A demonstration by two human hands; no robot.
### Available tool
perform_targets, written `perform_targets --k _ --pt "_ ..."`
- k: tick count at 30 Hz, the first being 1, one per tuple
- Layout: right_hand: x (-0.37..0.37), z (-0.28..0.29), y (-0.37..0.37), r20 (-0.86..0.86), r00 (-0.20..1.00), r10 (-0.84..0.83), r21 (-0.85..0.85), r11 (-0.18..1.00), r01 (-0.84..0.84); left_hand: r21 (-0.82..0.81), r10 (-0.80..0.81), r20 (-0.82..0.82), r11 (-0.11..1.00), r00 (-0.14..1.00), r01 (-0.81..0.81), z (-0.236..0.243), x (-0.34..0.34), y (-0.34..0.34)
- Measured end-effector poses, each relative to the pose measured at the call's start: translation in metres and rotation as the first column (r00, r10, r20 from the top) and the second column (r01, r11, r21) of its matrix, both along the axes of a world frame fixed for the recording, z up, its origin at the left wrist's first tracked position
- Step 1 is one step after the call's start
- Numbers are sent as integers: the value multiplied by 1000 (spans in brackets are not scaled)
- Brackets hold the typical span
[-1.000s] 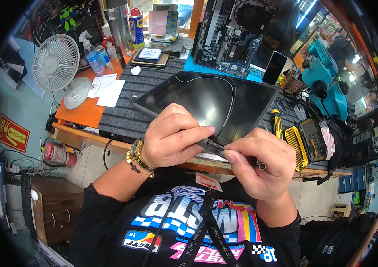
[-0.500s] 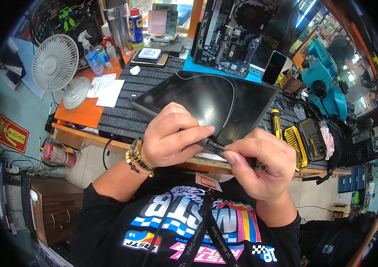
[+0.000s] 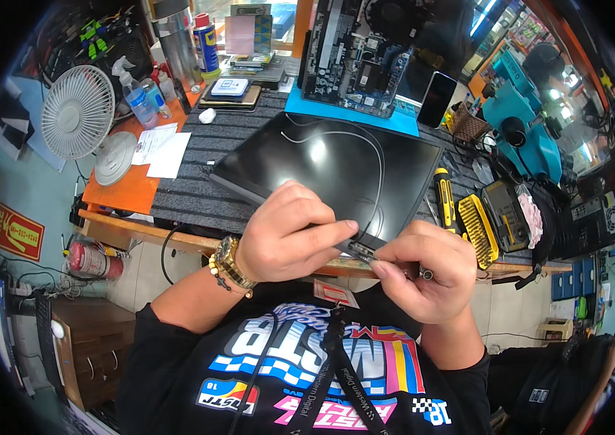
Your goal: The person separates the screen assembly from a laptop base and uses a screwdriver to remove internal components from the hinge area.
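Observation:
A dark laptop screen panel [image 3: 307,163] lies face up and slanted on the ribbed grey mat, its near corner reaching the bench edge. At that corner is a small, dark hinge-like metal part [image 3: 360,251]. My left hand [image 3: 289,235] is closed, thumb and forefinger pinching the part's left side. The fingertips of my right hand [image 3: 427,268], also closed, grip its right end. Across the glossy screen curves a thin grey cable [image 3: 380,163], running down towards my fingers. My fingers hide how the part joins the panel.
Behind the panel an opened laptop base [image 3: 358,65] leans upright. To the right are a yellow-black screwdriver [image 3: 444,196], a yellow bit case [image 3: 480,228], a phone [image 3: 437,100] and a teal microscope [image 3: 514,116]. At left stand a white fan [image 3: 79,112] and a spray bottle [image 3: 137,98].
The view has shifted slightly, so the bench things sit further left. Both hands keep their pinch on the small part, which now tilts down more to the right. More of the screen and cable shows.

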State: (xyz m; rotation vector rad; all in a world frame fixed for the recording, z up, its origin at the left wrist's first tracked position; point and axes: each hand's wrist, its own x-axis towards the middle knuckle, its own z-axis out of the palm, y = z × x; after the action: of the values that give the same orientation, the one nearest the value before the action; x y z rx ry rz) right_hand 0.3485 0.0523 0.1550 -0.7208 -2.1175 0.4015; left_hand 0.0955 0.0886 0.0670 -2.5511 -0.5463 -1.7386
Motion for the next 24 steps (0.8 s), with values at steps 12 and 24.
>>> perform_targets --k 12,24 --pt "70 -123 -40 79 987 -137 -148 978 147 -129 -31 -290 992 957 -7 -66 53 -16" --pt "72 -157 -47 94 973 -211 -262 938 229 -314 -63 -373 947 926 -62 -81 62 -21"
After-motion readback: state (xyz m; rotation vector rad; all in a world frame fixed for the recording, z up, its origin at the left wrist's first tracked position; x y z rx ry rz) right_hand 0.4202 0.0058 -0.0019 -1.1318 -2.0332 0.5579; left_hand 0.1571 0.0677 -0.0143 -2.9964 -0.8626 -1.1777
